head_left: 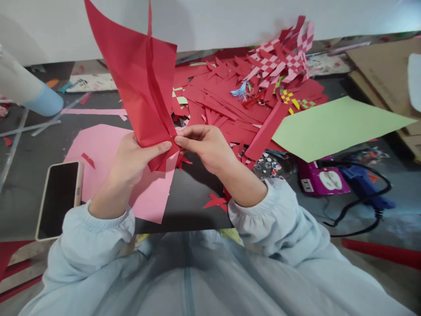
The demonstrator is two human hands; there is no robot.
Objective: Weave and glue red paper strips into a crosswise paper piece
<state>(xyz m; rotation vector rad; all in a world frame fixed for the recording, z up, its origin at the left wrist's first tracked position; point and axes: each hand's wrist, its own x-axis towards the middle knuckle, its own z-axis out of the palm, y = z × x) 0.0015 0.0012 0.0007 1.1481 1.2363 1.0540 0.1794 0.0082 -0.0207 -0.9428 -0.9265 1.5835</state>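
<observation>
left hand (pixel 133 160) grips a folded red sheet (pixel 134 83) near its lower left, thumb across the front; right hand (pixel 205 145) pinches the lower right edge. held upright over black table (pixel 190 206). pink paper (pixel 94 145) beneath, phone (pixel 59 199) at its left edge. beyond: heaped red scraps (pixel 215 94), pink-and-red woven strips (pixel 268 62). to the right, pale green sheet (pixel 335 125), purple box (pixel 324 177), blue tool (pixel 366 186).

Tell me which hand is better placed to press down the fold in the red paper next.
Likely the right hand: it pinches the red paper near the fold's lower end, while the left hand grips its lower left side, thumb across the front.
</observation>
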